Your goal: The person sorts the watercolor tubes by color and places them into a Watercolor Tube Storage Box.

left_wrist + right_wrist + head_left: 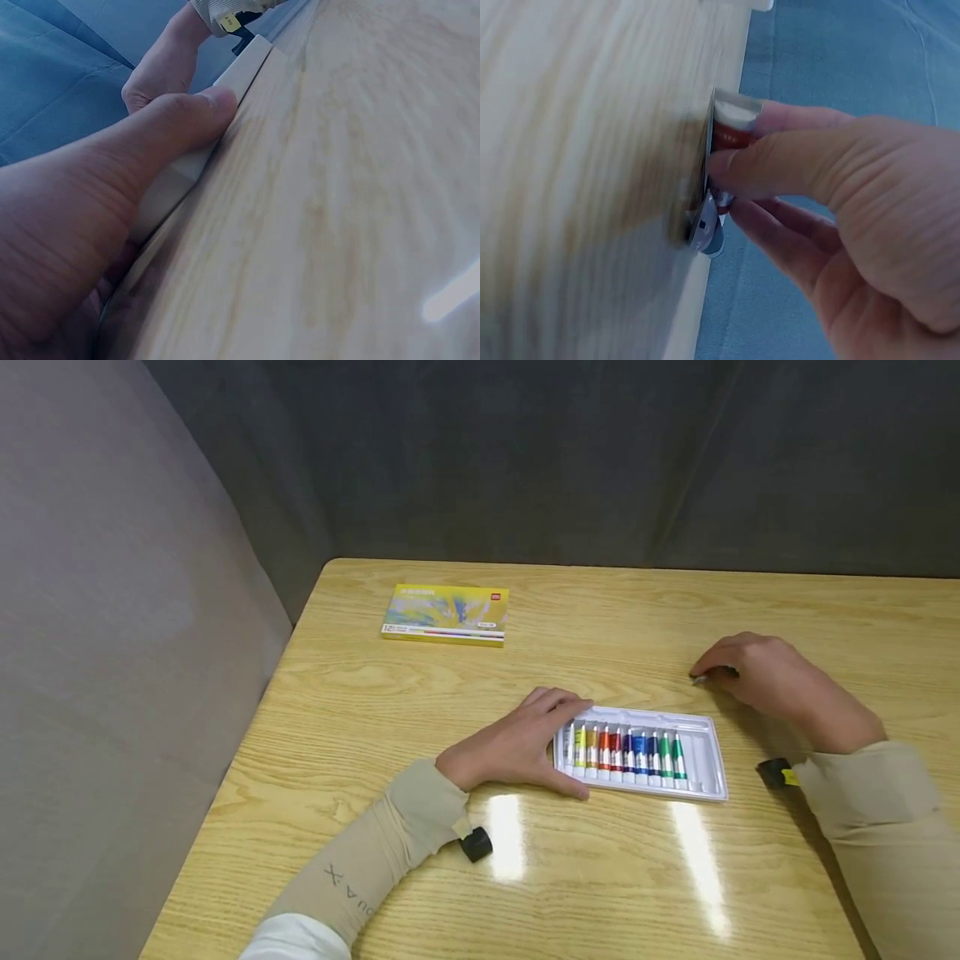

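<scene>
A white plastic tray [711, 760] lies on the table with a row of several paint tubes [628, 758] in white, yellow, orange, red, blue and green. Bare slots show at its right end. My left hand [525, 743] grips the tray's left end, thumb along the near edge and fingers at the far edge. To the right of the tray, my right hand [772, 681] pinches a paint tube [733, 133] with a reddish-brown band, low at the tabletop. A grey, cap-like piece [705, 223] shows below the fingertips; whether it belongs to a second tube I cannot tell.
A yellow paint box [446, 614] lies flat farther back on the left of the wooden table [360, 727]. Behind the table's far edge hangs a dark curtain [487, 460]. A grey fabric wall [112, 652] stands at the left.
</scene>
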`<move>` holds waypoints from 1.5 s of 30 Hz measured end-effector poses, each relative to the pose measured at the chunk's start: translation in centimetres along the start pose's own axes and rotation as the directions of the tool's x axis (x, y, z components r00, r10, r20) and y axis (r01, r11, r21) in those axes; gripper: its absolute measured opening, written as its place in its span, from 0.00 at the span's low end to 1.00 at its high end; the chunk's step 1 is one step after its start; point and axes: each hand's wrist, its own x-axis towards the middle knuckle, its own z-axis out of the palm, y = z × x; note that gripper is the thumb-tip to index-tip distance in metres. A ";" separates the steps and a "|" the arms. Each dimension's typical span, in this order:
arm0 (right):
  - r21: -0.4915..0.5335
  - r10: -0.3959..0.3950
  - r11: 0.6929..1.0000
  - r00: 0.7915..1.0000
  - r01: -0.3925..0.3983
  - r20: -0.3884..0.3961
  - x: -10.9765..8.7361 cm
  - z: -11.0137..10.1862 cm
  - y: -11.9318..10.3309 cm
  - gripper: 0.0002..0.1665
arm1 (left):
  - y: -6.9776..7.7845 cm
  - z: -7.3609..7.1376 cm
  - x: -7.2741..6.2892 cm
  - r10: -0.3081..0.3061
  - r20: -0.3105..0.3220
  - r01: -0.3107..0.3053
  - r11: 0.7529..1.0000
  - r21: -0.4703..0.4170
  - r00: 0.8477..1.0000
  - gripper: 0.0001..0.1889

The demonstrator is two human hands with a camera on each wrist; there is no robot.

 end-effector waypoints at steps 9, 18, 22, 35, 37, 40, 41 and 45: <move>0.038 0.061 0.997 0.998 -0.060 -0.023 -0.2 -0.4 -1.0 0.14 | 0.0 0.1 0.0 0.005 -0.004 -0.005 1.000 -0.007 1.000 0.61; 0.153 0.126 0.982 0.989 -0.113 -0.079 -0.8 -1.0 -2.2 0.16 | 0.1 0.0 -0.1 -0.008 -0.001 0.008 1.000 -0.017 1.000 0.61; 0.187 0.153 0.973 0.983 -0.133 -0.098 -1.0 -1.5 -3.0 0.19 | 0.1 0.0 -0.1 -0.008 -0.001 0.008 1.000 -0.024 1.000 0.60; 0.283 0.187 0.945 0.980 -0.161 -0.065 -1.9 -2.5 -5.1 0.19 | 0.2 0.0 -0.2 -0.010 -0.006 0.010 0.999 -0.037 1.000 0.60; 0.304 0.223 0.929 0.975 -0.210 -0.009 -2.0 -2.6 -5.4 0.19 | 0.2 0.1 -0.2 -0.014 -0.011 0.013 0.999 -0.035 1.000 0.60; 0.329 0.246 0.911 0.968 -0.250 0.055 -2.3 -2.5 -5.8 0.19 | 0.2 0.1 -0.2 -0.017 -0.020 0.017 0.999 -0.034 1.000 0.60; 0.338 0.250 0.904 0.966 -0.260 0.072 -2.4 -2.5 -5.9 0.18 | 0.2 0.2 -0.2 -0.018 -0.022 0.017 0.999 -0.030 1.000 0.60; 0.365 0.241 0.890 0.962 -0.272 0.131 -2.9 -2.2 -6.2 0.17 | 0.2 0.2 -0.1 -0.017 -0.027 0.016 1.000 -0.022 0.999 0.60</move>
